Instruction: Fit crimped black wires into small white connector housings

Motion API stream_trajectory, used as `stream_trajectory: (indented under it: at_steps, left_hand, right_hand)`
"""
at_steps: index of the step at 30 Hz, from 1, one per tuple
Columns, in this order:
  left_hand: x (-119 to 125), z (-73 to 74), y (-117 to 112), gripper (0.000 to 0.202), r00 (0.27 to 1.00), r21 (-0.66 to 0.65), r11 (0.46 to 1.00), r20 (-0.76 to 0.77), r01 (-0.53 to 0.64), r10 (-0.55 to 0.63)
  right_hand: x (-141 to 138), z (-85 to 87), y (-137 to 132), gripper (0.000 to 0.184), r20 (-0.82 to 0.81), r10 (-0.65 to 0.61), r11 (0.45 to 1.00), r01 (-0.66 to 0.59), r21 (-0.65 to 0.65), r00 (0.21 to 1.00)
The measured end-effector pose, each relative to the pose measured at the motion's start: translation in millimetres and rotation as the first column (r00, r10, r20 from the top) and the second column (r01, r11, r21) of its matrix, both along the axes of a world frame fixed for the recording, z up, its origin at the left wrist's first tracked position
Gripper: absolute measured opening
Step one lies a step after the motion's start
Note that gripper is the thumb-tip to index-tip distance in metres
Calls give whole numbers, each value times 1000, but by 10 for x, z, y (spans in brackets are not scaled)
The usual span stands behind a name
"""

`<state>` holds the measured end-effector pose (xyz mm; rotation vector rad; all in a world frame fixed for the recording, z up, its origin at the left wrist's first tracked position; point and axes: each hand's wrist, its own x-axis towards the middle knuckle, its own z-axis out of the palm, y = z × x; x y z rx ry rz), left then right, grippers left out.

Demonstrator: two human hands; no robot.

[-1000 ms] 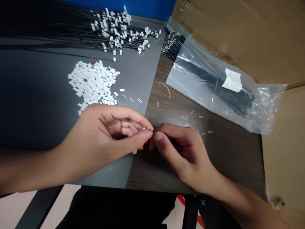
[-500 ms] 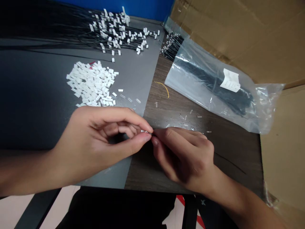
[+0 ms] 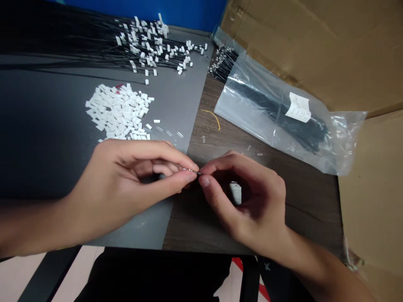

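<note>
My left hand (image 3: 132, 180) pinches a tiny white connector housing (image 3: 189, 170) between thumb and forefinger, just over the edge of the grey mat (image 3: 176, 105). My right hand (image 3: 248, 197) meets it from the right, its thumb and forefinger pinched on the metal-tipped end of a thin black wire (image 3: 199, 173). The wire trails off to the right behind my wrist (image 3: 310, 212). The fingertips of both hands nearly touch. A heap of loose white housings (image 3: 118, 111) lies just beyond my left hand.
Black wires with white housings fitted (image 3: 151, 42) fan out at the back of the mat. A clear plastic bag of black wires (image 3: 277, 113) lies on the brown table to the right, against cardboard (image 3: 315, 42). A yellow strand (image 3: 214, 116) and small clear bits (image 3: 248, 147) lie on the wood.
My right hand has turned and opened its palm side toward me, its fingers arching over the pinch. The left hand has stayed in place with the housing.
</note>
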<state>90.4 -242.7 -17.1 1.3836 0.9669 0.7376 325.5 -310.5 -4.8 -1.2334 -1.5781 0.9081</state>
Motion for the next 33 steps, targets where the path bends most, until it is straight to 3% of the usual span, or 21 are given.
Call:
stream_trajectory:
  at_steps: [3, 7, 14, 19, 23, 27, 33]
  left_hand:
    - [4, -52, 35, 38, 1000, -36, 999, 25, 0, 1]
    - [-17, -78, 49, 37, 999, -74, 997, 51, 6, -2]
    - [-25, -40, 85, 10, 990, -122, 989, 121, 84, -69]
    - [-2, -4, 111, 7, 985, -182, 977, 153, 109, -81]
    - [9, 23, 121, 10, 986, -213, 973, 154, 90, -58]
    - [6, 43, 116, 13, 989, -204, 974, 130, 94, -68]
    - [18, 75, 115, 15, 989, -244, 964, 125, 110, -81]
  right_hand:
    - [-2, -5, 10, 14, -13, -32, 998, 31, -55, 999]
    - [8, -2, 11, 14, 5, -37, 999, 37, -32, 999]
    - [-3, 86, 43, 20, -20, -27, 996, 25, -83, 999]
    - [12, 93, 62, 26, -90, -1, 987, -14, -163, 996]
    - [29, -10, 48, 12, 101, -17, 996, 9, 84, 995]
    - [29, -116, 32, 14, 253, -58, 940, -33, 340, 966]
    - [32, -109, 24, 17, 353, -166, 861, -40, 508, 921]
